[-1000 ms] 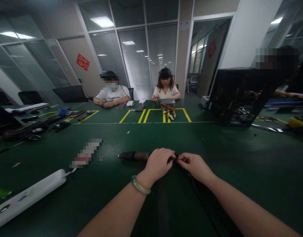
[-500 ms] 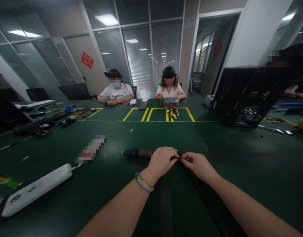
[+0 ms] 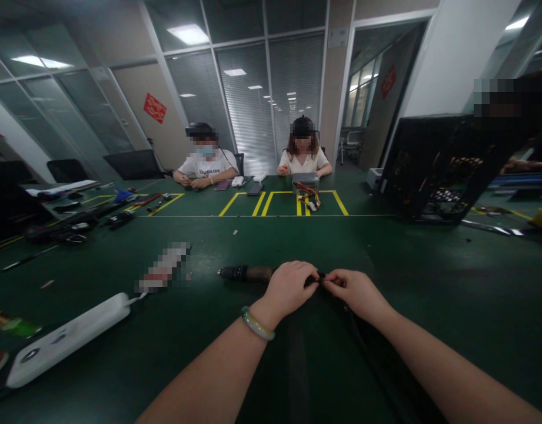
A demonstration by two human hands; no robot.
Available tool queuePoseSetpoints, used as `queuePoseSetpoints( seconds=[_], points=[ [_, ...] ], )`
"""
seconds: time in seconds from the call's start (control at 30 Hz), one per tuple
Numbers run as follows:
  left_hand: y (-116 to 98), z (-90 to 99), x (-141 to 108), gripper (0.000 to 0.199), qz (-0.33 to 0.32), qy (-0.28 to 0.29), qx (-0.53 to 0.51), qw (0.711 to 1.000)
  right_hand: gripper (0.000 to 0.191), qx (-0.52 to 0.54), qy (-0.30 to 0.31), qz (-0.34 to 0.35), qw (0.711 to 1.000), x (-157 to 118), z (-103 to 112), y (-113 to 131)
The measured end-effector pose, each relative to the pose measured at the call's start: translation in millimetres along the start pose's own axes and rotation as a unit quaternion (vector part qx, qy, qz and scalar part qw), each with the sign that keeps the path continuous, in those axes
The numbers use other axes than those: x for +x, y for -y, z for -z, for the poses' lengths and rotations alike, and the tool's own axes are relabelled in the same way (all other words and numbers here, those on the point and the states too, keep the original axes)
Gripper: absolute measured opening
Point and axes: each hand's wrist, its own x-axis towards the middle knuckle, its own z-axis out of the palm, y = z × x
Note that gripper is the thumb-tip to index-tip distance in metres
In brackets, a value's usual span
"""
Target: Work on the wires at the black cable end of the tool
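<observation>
On the green tabletop lies an electric screwdriver (image 3: 255,274), its dark tip pointing left and its body brownish. My left hand (image 3: 291,288), with a jade-like bangle (image 3: 257,324) at the wrist, is wrapped over its rear end and hides that part. Close beside it, my right hand (image 3: 352,292) pinches a thin dark piece at the back of the tool, seemingly its cable end. The fingertips of both hands nearly meet there. From under the right hand a black cable (image 3: 363,338) runs down toward the near edge.
To the left lies a white power strip (image 3: 72,338). A black computer case (image 3: 429,171) stands at right. Across the table two people sit, one behind a power supply (image 3: 306,180) with coloured wires. Tools (image 3: 76,221) lie at far left; another person is partly visible at right.
Both hands stay at the rear of the screwdriver with almost the same grip. Only slight finger movement and a small view shift show.
</observation>
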Motion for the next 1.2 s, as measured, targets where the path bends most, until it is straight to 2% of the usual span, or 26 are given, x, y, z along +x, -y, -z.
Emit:
queuePoseSetpoints(
  seconds=[0.17, 0.5, 0.93, 1.2],
  points=[
    [-1.4, 2.0, -0.1, 0.01, -0.011, -0.01, -0.007, 1.0, 0.02, 0.006, -0.016, 0.007, 1.0, 0.4, -1.9, -0.7],
    [-2.1, 1.2, -0.5, 0.017, -0.008, -0.014, 0.004, 1.0, 0.023, 0.003, -0.007, 0.006, 1.0, -0.5, -3.5, -1.1],
    [-5.5, 3.5, -0.5, 0.017, -0.011, 0.003, 0.02, 1.0, 0.023, -0.002, -0.007, 0.008, 1.0, -4.2, -0.6, 6.1],
    [-6.7, 3.1, -1.3, 0.023, -0.004, -0.005, 0.013, 1.0, 0.022, -0.009, -0.014, 0.021, 1.0, -1.7, -3.4, -0.4]
  ],
)
